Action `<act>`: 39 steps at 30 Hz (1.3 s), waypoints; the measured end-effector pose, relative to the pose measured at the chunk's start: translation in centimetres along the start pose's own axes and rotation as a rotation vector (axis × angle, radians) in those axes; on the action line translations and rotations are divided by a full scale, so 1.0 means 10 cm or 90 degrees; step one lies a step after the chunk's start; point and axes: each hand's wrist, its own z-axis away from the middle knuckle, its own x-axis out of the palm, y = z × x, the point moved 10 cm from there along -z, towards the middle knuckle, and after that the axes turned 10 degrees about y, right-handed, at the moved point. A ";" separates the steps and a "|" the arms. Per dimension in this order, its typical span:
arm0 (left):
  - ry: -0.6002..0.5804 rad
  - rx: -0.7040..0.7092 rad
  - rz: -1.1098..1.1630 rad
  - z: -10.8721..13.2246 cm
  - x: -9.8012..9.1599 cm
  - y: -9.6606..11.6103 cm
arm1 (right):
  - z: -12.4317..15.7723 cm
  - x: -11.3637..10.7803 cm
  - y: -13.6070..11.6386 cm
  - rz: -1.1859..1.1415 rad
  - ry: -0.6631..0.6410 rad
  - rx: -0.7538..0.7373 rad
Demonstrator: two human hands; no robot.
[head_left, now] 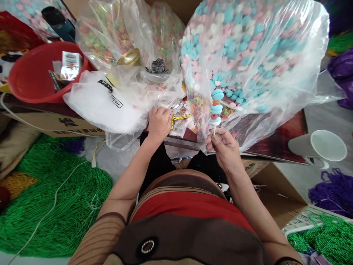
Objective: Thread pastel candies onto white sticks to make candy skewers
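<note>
My right hand (224,147) pinches the white stick of a candy skewer (216,107) and holds it upright. Blue and white candy pieces are stacked on it, with orange and red rings between them. My left hand (160,123) lies at the table edge with its fingers over the left side of some small printed plastic bags (180,129); its fingertips are partly hard to make out. Yellow twist ties (180,117) lie on those bags, right beside the left hand. Behind the skewer, a large clear bag of pink, white and blue candies (248,48) gapes toward me.
Clear bags of coloured ring candies (116,33) stand at the back, near a gold bowl (129,57). A red basin (30,84) is at left, a white mug (317,145) at the right edge. Green cords (66,206) and an open carton (275,195) lie below.
</note>
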 end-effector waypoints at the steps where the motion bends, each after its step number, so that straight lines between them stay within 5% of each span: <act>1: -0.002 0.013 0.005 -0.01 0.01 0.05 | -0.01 -0.01 0.00 -0.003 0.004 0.002; 9: -0.082 0.044 -0.013 -0.35 0.32 0.41 | -0.07 -0.10 0.05 -0.023 0.043 0.030; 20: -0.126 0.001 -0.085 -0.53 0.58 0.41 | -0.09 -0.11 0.18 0.001 0.032 0.042; 26: 0.025 0.008 -0.007 -0.58 0.41 0.32 | -0.09 -0.16 0.19 -0.037 0.065 0.074; 31: 0.198 0.183 0.146 -0.46 0.11 0.48 | -0.24 -0.14 0.03 -0.115 0.107 0.093; 39: 0.184 0.418 0.190 -0.06 -0.09 1.01 | -0.61 -0.02 -0.33 -0.024 0.105 0.046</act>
